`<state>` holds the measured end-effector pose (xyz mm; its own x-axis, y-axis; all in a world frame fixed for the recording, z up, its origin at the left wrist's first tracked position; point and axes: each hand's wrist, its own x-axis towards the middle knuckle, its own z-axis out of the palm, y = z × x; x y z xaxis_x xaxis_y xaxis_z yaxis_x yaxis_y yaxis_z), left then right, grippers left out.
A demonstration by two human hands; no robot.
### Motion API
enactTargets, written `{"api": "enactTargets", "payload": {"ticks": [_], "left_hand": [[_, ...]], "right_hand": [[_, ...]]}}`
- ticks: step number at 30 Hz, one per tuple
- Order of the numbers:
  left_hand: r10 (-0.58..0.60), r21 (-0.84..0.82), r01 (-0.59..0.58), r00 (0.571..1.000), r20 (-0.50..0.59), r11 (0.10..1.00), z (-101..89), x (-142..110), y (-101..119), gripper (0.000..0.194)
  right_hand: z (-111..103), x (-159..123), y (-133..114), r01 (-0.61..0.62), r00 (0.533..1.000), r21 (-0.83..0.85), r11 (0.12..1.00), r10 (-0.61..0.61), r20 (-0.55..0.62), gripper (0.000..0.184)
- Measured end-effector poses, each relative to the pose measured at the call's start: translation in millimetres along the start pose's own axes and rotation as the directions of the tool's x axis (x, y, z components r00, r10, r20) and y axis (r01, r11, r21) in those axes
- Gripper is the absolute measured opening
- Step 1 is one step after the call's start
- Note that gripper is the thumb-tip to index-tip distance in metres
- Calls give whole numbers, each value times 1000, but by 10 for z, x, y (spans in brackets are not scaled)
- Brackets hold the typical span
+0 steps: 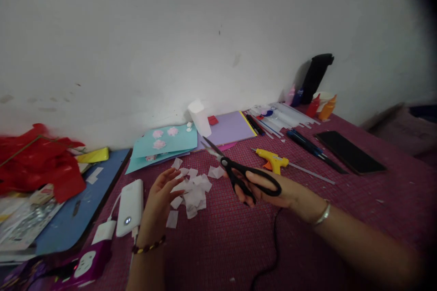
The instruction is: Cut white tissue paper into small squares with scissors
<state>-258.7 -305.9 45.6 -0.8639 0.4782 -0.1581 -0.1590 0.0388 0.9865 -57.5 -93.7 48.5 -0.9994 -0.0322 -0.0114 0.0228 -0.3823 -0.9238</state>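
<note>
My right hand point(252, 186) grips a pair of black-handled scissors point(223, 161) by the finger loops, blades parted slightly and pointing up and left. Beside a loose pile of small white paper squares point(196, 193), my left hand point(165, 186) hovers with its fingers spread and nothing visible in them. The squares lie on the dark red checked cloth, some just behind my left fingertips. Behind them lies a folded light-blue card point(143, 145) bearing several pale pink crumpled-paper flowers point(159, 144). A yellow glue gun point(273, 159) rests just behind my right hand.
A white power bank point(130, 209) with cables is at left, near a purple extension socket point(89, 263). Red plastic point(51, 159) covers part of a blue board point(99, 195). A black phone point(348, 151), paint bottles point(327, 108) and clear sticks point(287, 116) sit at right. A wall stands behind.
</note>
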Motion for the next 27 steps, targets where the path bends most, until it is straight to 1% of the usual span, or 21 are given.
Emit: {"api": "enactTargets", "payload": {"ticks": [2,3,5,6,9,12,14,17,19,20,22,23,25,27], "left_hand": [[33,61,-32,999,-12,998,-92,23,154,42],[54,120,-53,999,-7,991,-138,65,228,41],[98,256,-94,995,-3,962,-213,222,336,39],[114,326,-106,994,-4,939,-238,331,362,37],[110,498,-82,993,-29,863,-240,700,322,25],[85,678,-34,996,-42,735,-140,990,168,21],[76,762,-16,996,-44,647,-47,1111,62,21],[65,846,-18,998,-20,533,52,1223,-23,27],[46,877,-50,998,32,478,59,1257,-9,26],[34,884,-77,997,70,460,46,1255,17,23],[5,883,-156,985,171,443,9,1200,96,15],[-10,873,-205,973,233,442,-2,1147,142,13],[-38,841,-308,932,362,446,27,1004,222,10],[-50,805,-399,884,465,439,152,853,257,3]], "right_hand": [[-46,-188,-158,-12,999,-174,985,3,-47,58],[-75,-289,-201,-27,999,-257,966,17,-40,58],[-143,-475,-205,-66,998,-381,922,68,-9,56],[-181,-549,-173,-83,996,-404,911,91,-1,58],[-285,-668,-10,-121,992,-388,914,118,-32,63],[-355,-666,128,-121,991,-335,935,92,-100,65],[-394,-651,172,-99,990,-323,941,62,-124,63],[-455,-662,182,-87,993,-318,944,55,-108,61],[-485,-692,167,-98,992,-297,950,68,-108,62],[-494,-710,155,-109,990,-283,953,79,-117,63],[-501,-742,124,-132,985,-255,958,99,-139,66],[-500,-754,105,-140,983,-243,960,107,-146,66],[-494,-767,66,-142,984,-225,964,113,-137,66],[-488,-768,33,-142,986,-216,966,118,-121,66]]}}
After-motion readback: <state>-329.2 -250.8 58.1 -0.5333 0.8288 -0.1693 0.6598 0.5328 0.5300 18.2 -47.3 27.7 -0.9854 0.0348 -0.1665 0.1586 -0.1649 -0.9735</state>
